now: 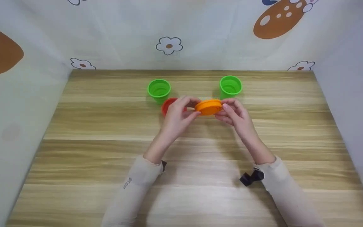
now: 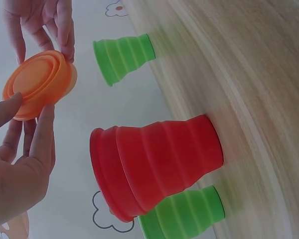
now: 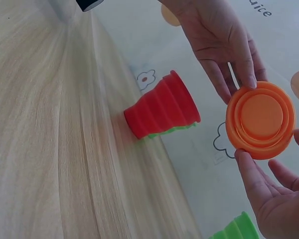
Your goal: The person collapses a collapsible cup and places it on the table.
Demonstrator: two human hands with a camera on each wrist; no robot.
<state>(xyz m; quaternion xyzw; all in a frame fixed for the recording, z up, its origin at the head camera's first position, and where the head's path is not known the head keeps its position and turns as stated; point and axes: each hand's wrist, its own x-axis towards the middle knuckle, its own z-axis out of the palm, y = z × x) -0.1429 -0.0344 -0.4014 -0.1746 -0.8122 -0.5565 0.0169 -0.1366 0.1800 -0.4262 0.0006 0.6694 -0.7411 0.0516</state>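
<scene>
An orange collapsible cup [image 1: 209, 107], folded flat into a disc, is held up above the table between both hands. My left hand [image 1: 177, 115] pinches its left edge between thumb and fingers. On the opposite edge, my right hand [image 1: 237, 116] grips it with thumb and fingertips. Its ringed face shows in the right wrist view, where the folded cup [image 3: 261, 120] is seen nearly face-on. A red cup [image 2: 157, 162], unfolded and upright, stands beneath the left hand, which partly covers it in the head view.
Two green unfolded cups stand behind the hands: one green cup [image 1: 159, 90] at the left, another green cup [image 1: 231, 85] at the right. The wooden table [image 1: 83, 151] meets a patterned curtain [image 1: 131, 37] at its back edge. Small black wrist cameras [image 1: 251, 177] hang at the cuffs.
</scene>
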